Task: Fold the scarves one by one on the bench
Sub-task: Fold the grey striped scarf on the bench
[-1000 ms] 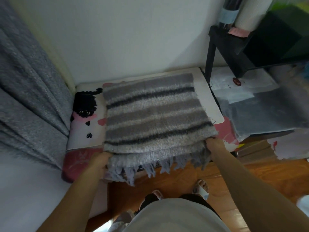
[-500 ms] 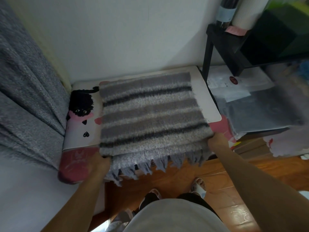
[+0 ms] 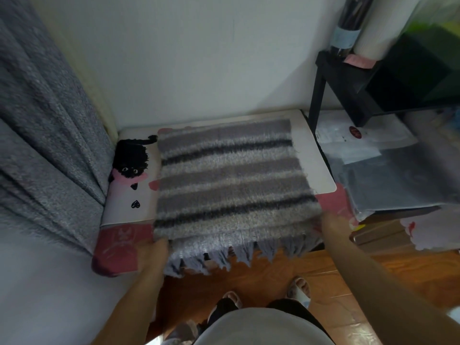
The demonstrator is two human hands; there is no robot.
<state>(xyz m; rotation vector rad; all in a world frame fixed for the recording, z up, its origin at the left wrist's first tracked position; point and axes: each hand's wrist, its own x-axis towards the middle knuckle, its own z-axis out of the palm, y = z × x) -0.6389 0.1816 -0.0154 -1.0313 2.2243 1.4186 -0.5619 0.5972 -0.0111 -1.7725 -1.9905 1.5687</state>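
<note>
curtain [image 3: 42, 135]: grey, heavy folds; hangs far left, its edge runs down beside the bench's left end

bench [image 3: 313, 155]: white top w/ pink front edge; sits against the wall, btwn curtain & the black rack

cat print [image 3: 130, 161]: black cat w/ pink collar on bench top, left of the scarf; small black heart just below it

my left hand [image 3: 153, 252]: at the scarf's near-left corner, against the pink front edge; fingers tuck under the folded layers so I can't see them; can't tell if it's gripping or just resting there

scarf [image 3: 231, 180]: grey w/ light & black stripes running left-right; folded into a thick rectangle, flat on the bench, covers most of the top; lower layer sticks out at the near edge, its tassels hang over the front twd the floor

my feet [image 3: 297, 288]: in slippers on the wood floor, below the tassels

my right hand [image 3: 328, 220]: at the scarf's near-right corner, on the pink edge; frame is blurred there & fingers are hidden by the cloth; can't tell the grip

black rack [image 3: 348, 78]: right of the bench, one leg stands just by the bench's far-right corner; rolled things stand on top

plastic bags [image 3: 388, 175]: clear packets & papers stacked under the rack, right of the bench
</note>
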